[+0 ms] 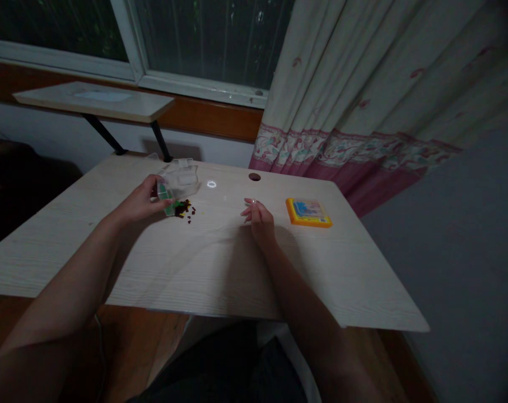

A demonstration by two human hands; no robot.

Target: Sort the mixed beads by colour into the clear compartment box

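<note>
My left hand (141,201) grips a clear plastic box (163,193), tilted on its side, with green pieces showing through its wall. At its mouth lies a small pile of tiny pieces (182,209), mostly dark reddish brown with some green and yellow. A few have scattered to the right of the pile. Behind the box sits another clear plastic part (184,174), perhaps its lid; whether they are joined I cannot tell. My right hand (260,218) hovers over the middle of the table, palm turned inward and fingers apart. A small bright spot shows at its fingertips.
An orange-yellow flat box (308,212) with a blue picture lies on the right of the pale wooden table (186,268). Near the back edge is a round cable hole (254,177). A raised shelf (98,101) stands at the back left. Curtains (333,112) hang behind.
</note>
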